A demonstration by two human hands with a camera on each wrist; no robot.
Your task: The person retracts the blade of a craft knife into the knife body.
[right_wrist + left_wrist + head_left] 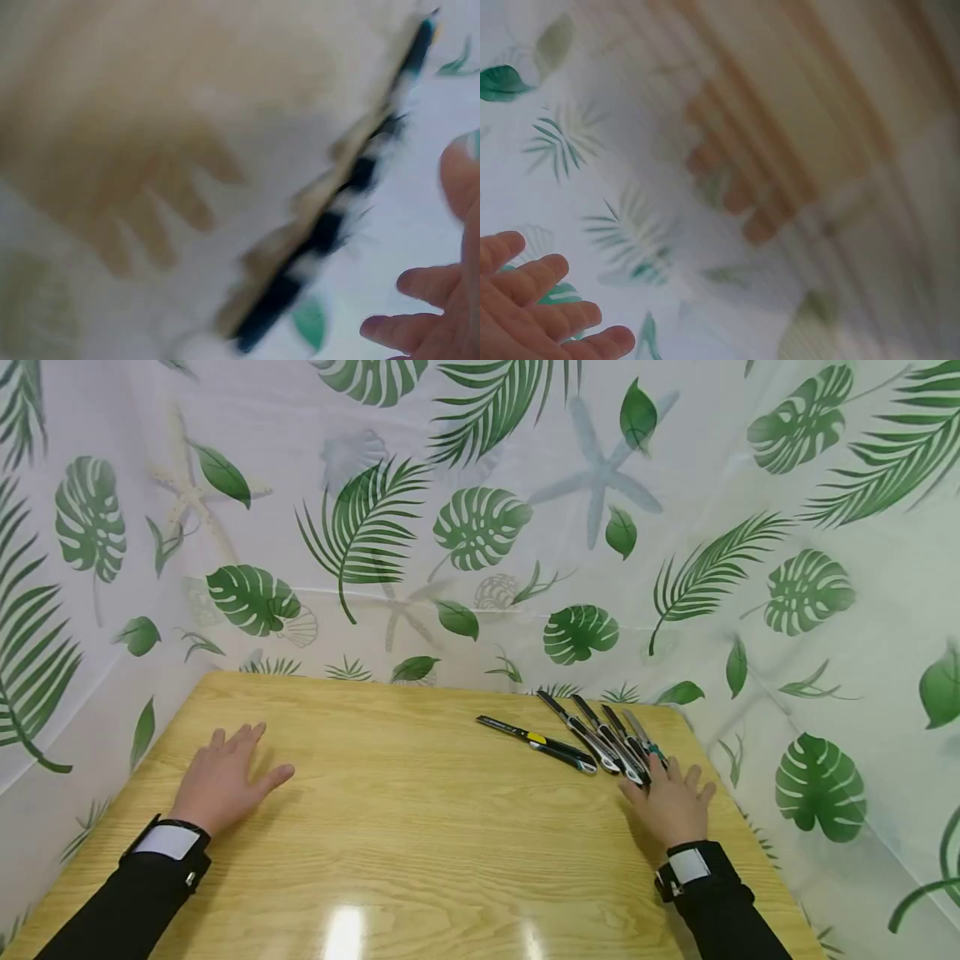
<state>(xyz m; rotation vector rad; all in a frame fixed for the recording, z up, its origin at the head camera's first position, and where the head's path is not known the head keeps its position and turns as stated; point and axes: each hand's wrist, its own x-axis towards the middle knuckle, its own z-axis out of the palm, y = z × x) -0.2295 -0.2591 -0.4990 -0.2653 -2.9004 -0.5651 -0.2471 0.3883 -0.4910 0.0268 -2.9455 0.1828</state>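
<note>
My left hand is spread above the left side of the wooden table, holding nothing; its fingers show at the lower left of the left wrist view. On the right, my right hand hovers by the near ends of several utility knives that lie fanned out side by side. Its fingertips overlap the rightmost knife, which has a teal part; whether they touch cannot be told. Left of these lies a black utility knife with a yellow slider. The knives appear blurred in the right wrist view.
The light wooden table fills the lower middle. A white cloth with green leaf prints hangs behind it and along both sides. Two bright reflections lie near the table's front.
</note>
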